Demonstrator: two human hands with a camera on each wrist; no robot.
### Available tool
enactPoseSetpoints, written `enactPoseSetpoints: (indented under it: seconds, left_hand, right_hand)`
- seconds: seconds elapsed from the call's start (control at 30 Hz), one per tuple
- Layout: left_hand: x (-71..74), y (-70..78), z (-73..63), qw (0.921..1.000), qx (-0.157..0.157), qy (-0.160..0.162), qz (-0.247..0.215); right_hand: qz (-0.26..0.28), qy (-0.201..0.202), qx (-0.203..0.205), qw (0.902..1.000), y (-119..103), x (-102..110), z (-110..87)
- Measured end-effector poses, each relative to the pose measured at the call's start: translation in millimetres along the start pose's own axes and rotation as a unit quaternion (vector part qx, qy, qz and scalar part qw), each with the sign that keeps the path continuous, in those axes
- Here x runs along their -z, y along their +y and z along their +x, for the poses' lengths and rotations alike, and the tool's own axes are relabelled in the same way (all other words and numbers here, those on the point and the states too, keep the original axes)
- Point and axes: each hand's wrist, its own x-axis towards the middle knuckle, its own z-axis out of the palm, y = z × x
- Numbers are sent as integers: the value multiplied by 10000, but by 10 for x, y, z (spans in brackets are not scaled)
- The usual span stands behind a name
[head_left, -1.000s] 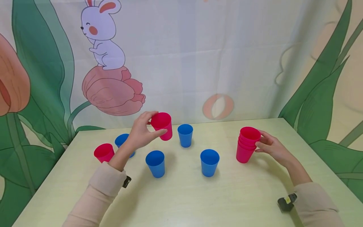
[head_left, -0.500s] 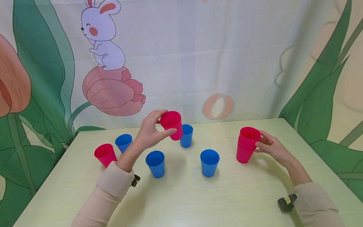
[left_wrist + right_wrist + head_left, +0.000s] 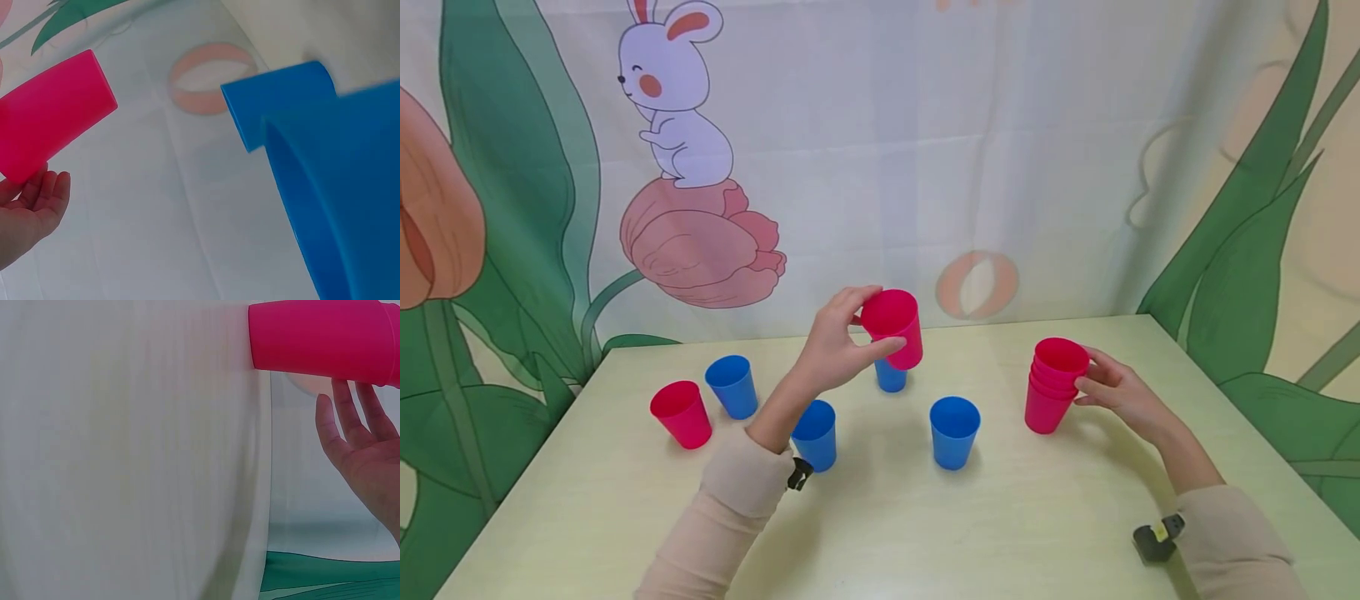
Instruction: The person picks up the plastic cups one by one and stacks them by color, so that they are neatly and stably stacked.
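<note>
In the head view my left hand (image 3: 844,346) holds a red cup (image 3: 897,325) in the air between thumb and fingers, its mouth up. Behind and partly below that cup stands a blue cup (image 3: 891,377), half hidden by it. The left wrist view has the same held red cup (image 3: 59,109) above my left fingers. My right hand (image 3: 1123,392) grips the upper part of a stack of nested red cups (image 3: 1051,408) at the right of the table. The right wrist view shows the red stack (image 3: 322,340) with my right fingers (image 3: 350,419) at its upper part.
On the pale table (image 3: 985,533) another blue cup (image 3: 953,433) stands left of the stack. A blue cup (image 3: 818,437) is partly behind my left forearm. Farther left are a blue cup (image 3: 732,387) and a red cup (image 3: 681,415). A printed curtain (image 3: 1060,167) hangs behind.
My left hand has carried the red cup to the right, from left of the back blue cup to in front of it. My right hand stays at the red stack.
</note>
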Motion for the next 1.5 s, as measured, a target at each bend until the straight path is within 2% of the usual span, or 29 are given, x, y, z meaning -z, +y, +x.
enactPoseSetpoints:
  seconds: [0.3, 0.5, 0.6, 0.77, 0.97, 1.27, 1.5]
  left_hand:
    - [-240, 118, 98, 9995, 145, -111, -262]
    - [-399, 191, 151, 9979, -139, -118, -618]
    - [-470, 220, 175, 9974, -253, -136, -656]
    - [-565, 250, 194, 9979, -194, -206, -588]
    - [-684, 246, 219, 9970, -183, -171, -731]
    - [-939, 268, 266, 9958, 124, -311, -850]
    - [-1075, 348, 339, 9947, -82, -260, -994]
  right_hand:
    - [7, -9, 124, 9999, 41, 29, 10]
    - [27, -2, 127, 9999, 47, 45, 11]
    - [-20, -2, 47, 10000, 33, 36, 16]
    - [-64, 5, -47, 10000, 25, 24, 23]
    - [-6, -7, -6, 10000, 20, 23, 21]
    - [-30, 33, -57, 10000, 29, 17, 1]
    - [4, 23, -61, 10000, 34, 16, 1]
